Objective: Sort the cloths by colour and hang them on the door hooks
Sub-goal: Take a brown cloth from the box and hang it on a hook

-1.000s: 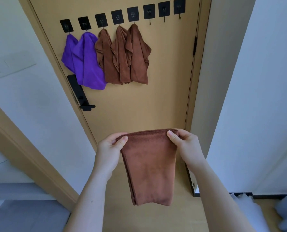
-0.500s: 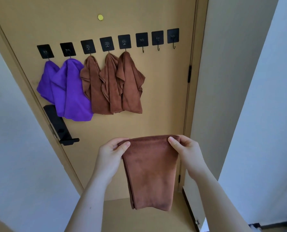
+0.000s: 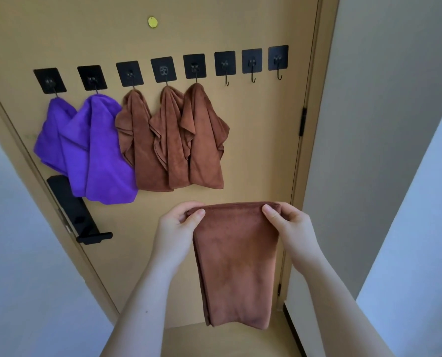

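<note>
Holding a folded brown cloth (image 3: 236, 261) by its top edge, the person is standing before the door (image 3: 253, 155). The left hand (image 3: 178, 225) is pinching the left corner between thumb and fingers, and the right hand (image 3: 289, 225) is pinching the right corner the same way. The cloth is hanging flat and doubled below them, in front of the door's lower half. Gripping both corners is probably keeping the top fold taut, ready to be gathered over a hook.

The row of hooks (image 3: 163, 69) is serving as the sorter. The two leftmost are carrying purple cloths (image 3: 96, 155), the next three are carrying hung brown cloths (image 3: 173, 140) that are overlapping one another, and the three on the right are bare. The nearest bare hook (image 3: 225, 64), just beside the brown group, is looking like the fitting place for this one.
</note>
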Demonstrator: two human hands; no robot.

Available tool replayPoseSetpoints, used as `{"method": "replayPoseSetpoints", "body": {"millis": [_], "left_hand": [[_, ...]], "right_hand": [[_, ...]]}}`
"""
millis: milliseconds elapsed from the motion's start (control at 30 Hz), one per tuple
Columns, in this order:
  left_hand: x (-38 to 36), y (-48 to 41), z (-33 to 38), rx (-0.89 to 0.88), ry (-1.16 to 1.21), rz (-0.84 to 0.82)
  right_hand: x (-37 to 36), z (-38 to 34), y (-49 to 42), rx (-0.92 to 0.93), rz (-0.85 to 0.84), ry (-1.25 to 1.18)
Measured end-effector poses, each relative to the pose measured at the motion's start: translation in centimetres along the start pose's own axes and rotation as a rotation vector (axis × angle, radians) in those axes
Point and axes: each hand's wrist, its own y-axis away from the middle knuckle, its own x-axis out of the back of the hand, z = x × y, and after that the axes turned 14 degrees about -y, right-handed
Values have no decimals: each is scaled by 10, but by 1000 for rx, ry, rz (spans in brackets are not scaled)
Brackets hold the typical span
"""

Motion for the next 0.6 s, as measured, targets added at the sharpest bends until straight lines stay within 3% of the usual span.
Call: {"method": "replayPoseSetpoints", "body": {"millis": [300,600], "left_hand": [[-12,-68,10,-97,-31,8],[-36,-149,30,-65,-105,-66]], "right_hand": [[-13,-12,-63,35,-10,-49],[-18,-33,-154,-15,-98,-202]]}}
